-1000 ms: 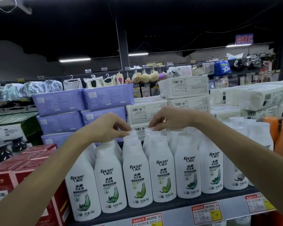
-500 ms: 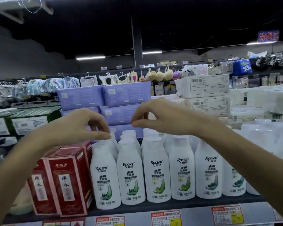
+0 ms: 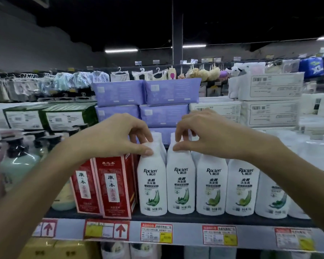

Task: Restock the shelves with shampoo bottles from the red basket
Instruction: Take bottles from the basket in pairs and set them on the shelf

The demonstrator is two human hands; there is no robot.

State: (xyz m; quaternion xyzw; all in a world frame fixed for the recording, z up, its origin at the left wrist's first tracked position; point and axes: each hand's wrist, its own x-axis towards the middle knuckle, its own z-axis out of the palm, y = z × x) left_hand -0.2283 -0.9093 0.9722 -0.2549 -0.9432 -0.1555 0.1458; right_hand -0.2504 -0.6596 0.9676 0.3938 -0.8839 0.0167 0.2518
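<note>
Shampoo bottles [image 3: 211,186], white with green leaf labels reading Racien, stand upright in a front row on the dark shelf [image 3: 176,219], with more white caps showing in the rows behind them. The left hand [image 3: 116,136] has thumb and fingers [image 3: 145,134] curled round the cap of the leftmost bottle [image 3: 151,186], pinching it. The right hand [image 3: 211,134] grips the cap of the 2nd bottle [image 3: 180,184] the same way, with its fingers [image 3: 181,128] hooked over the top and the thumb against the front. Both bottles stand on the shelf, touching each other. Just left of the leftmost bottle stand 2 red boxes [image 3: 110,186] with Chinese lettering, and beyond them are blurred pump bottles [image 3: 20,163]. Red-and-yellow price tags [image 3: 156,233] line the shelf's front edge. Behind the bottles lie stacked purple packs [image 3: 144,92], with white barcoded packs [image 3: 269,88] to the right and green packs [image 3: 49,116] to the left. Farther back, small garments on hangers [image 3: 120,76] hang along a rail under a dark ceiling with strip lights [image 3: 121,51].
</note>
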